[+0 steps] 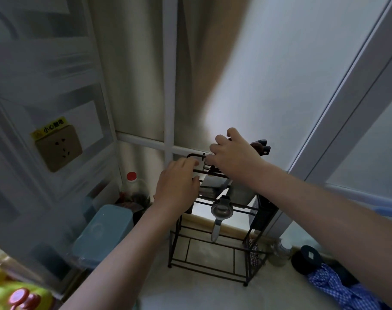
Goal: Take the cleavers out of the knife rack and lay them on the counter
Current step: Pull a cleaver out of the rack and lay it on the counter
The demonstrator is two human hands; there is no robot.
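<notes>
A black wire knife rack [215, 262] stands on the pale counter [204, 291] against the window. Cleaver blades [213, 183] hang in its top slots, and dark handles [261, 147] stick up at the rack's right end. My right hand [234, 153] reaches over the rack top, fingers curled around something there; the hand hides what it grips. My left hand [178, 184] rests on the rack's left top bar, fingers bent against it. A metal strainer-like tool [221, 211] hangs from the rack's front rail.
A blue lidded box [105, 231] and a red-capped bottle [132, 186] stand left of the rack. A wall socket [58, 151] sits on the left wall. A glass jar [280, 253], a dark round object [306, 258] and blue checked cloth [338, 289] lie at the right.
</notes>
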